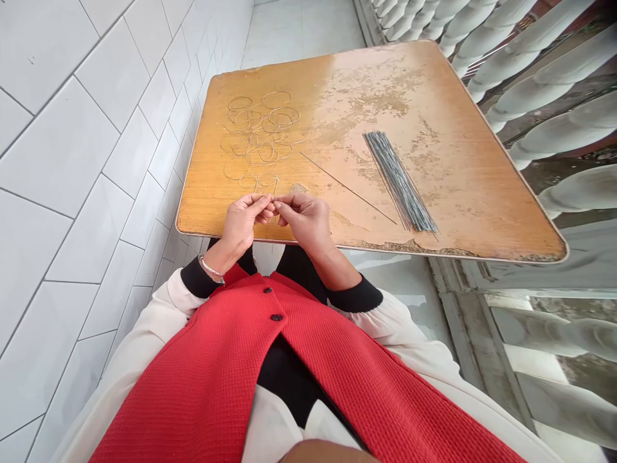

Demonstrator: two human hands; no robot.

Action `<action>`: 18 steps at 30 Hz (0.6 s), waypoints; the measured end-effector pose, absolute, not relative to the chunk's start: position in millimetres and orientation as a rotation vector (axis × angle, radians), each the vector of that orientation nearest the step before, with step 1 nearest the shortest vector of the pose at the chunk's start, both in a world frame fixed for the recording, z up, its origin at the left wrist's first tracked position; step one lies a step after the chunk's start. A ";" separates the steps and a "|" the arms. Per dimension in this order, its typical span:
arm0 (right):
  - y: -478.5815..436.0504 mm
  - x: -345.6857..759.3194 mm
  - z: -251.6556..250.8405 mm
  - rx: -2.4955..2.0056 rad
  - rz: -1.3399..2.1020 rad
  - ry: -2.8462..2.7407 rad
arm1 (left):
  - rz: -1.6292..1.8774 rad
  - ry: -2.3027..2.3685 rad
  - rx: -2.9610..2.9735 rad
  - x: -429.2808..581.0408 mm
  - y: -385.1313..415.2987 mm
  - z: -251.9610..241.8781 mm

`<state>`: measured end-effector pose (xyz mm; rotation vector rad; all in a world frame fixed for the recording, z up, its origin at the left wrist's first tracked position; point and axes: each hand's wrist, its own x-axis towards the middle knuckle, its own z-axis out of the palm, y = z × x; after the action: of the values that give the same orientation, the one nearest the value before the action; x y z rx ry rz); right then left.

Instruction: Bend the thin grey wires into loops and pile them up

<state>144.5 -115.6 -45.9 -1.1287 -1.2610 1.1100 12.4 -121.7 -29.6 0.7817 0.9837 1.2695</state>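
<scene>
Wire piece [276,190] pinched by left hand [243,222] and right hand [306,218]; one straight wire [347,188], one bundle [399,181].

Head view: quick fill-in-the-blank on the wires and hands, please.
The bundle of straight wires lies to the ____ of the wire rings.
The left hand and right hand meet at the ____ edge of the board.
A single wire lies between the rings and the ____.
Missing: right; near; bundle.

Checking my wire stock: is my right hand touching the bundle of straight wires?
Apart. The head view shows bare board between the right hand and the bundle of straight wires, which lies farther right.
</scene>
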 end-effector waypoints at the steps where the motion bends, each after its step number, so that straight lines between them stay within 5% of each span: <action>1: -115.6 144.5 -46.0 -1.120 1.106 -1.254 | 1.280 0.987 0.813 12.3 -121.0 -30.7; 12: -110.9 146.4 -38.8 -1.088 1.088 -1.170 | 1.292 1.101 1.232 -0.8 -114.6 -44.6; 18: -108.9 149.4 -35.5 -1.105 1.089 -1.191 | 1.483 1.264 2.280 -22.1 -100.9 -54.6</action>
<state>149.4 -108.9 -35.5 -1.1051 -1.1911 1.0889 -22.1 -100.9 -54.6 2.2804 1.2644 1.4834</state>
